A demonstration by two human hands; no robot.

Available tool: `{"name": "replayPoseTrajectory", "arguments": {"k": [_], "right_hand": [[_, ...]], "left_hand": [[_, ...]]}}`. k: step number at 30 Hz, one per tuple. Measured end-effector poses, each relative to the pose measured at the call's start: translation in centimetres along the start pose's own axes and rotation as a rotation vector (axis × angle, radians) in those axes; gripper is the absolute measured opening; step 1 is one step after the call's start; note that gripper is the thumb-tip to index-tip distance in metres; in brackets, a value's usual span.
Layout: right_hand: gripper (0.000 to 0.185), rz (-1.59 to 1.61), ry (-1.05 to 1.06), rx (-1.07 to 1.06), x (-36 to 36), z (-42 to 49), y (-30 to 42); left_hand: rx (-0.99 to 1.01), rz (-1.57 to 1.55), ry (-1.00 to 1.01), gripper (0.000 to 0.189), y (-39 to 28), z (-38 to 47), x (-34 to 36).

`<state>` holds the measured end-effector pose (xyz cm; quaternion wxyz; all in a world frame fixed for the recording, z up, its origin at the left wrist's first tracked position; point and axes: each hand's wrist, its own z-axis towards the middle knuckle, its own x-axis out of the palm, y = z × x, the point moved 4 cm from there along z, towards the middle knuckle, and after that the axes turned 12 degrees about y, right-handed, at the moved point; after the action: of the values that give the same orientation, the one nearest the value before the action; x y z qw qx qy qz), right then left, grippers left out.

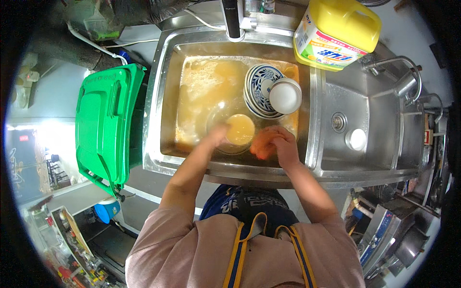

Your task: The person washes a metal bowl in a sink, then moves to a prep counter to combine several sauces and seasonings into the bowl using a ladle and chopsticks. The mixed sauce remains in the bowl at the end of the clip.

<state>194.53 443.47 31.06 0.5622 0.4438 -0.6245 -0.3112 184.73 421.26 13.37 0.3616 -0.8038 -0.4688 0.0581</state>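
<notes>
My left hand point(218, 134), blurred, grips the rim of a small round bowl point(241, 129) over the murky, sudsy water of the large steel sink basin point(171, 90). Yellowish liquid fills the bowl. A larger round rim point(212, 114) shows faintly in the water around it. To the right, my right hand point(286, 143) is closed around an orange-red cloth point(263, 144), also blurred. Beyond that hand stands a stack of blue-and-white patterned plates point(256, 84), with a white bowl point(285, 96) resting on its right side.
A yellow detergent jug point(338, 32) stands behind the divider. In the right-hand sink basin point(345, 97), a small white dish point(356, 139) lies near the drain point(339, 121). A black faucet point(232, 19) rises at the back. On the left is a green lidded bin point(102, 118).
</notes>
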Motion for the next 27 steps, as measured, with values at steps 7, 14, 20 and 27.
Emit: {"name": "replayPoseTrajectory", "arguments": {"k": [7, 14, 20, 27], "right_hand": [[0.049, -1.366, 0.213, -0.005, 6.6, 5.7, -4.5], [0.064, -1.55, 0.325, 0.064, 9.5, 8.8, -6.2], [0.042, -1.345, 0.524, -0.405, 10.6, 10.5, -5.6], [0.031, -1.513, 0.581, -0.668, 11.2, 9.4, -3.5]], "left_hand": [[0.053, -0.17, -0.084, 0.048, -4.6, -5.7, 2.9], [0.238, -0.194, -0.256, 0.046, -5.7, -5.7, 1.3], [0.226, 0.201, -0.273, 0.046, -10.2, -7.4, -2.2], [0.089, 0.094, -0.084, 0.042, -11.9, -10.0, -3.4]]}}
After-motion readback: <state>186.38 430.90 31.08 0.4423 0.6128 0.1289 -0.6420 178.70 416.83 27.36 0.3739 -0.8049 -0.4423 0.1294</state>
